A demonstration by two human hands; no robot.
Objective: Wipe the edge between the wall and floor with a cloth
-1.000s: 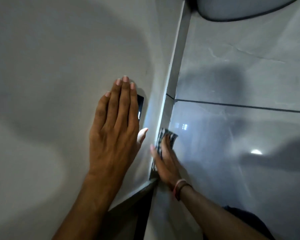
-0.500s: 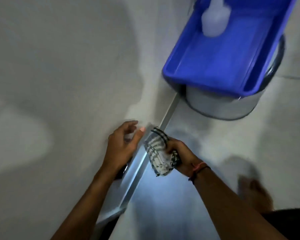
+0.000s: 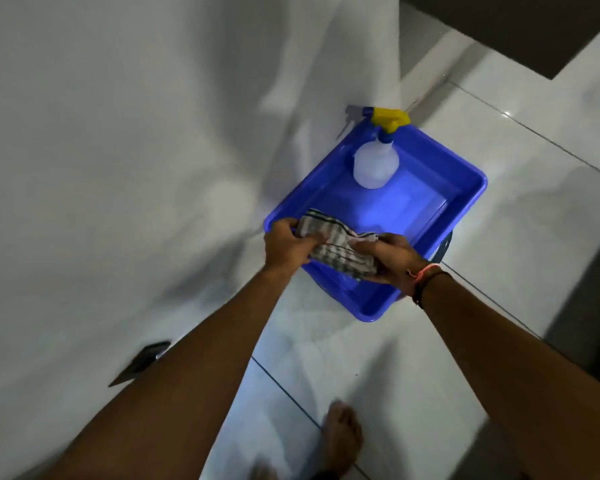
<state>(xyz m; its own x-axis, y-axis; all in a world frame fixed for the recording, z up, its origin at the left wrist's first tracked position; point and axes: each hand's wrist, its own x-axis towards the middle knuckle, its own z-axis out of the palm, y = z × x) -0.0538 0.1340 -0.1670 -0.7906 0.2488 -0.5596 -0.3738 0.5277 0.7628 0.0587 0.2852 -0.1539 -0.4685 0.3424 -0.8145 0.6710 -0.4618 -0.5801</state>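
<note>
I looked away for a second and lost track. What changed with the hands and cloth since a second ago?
The right hand lifted the cloth off the wall-floor edge to above the blue tub. The left hand left the wall and gripped the cloth too. The spray bottle still stands in the tub.

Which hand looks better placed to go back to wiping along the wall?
Probably the left hand: both hands grip the checked cloth over the blue tub, but the left is nearer the wall.
</note>
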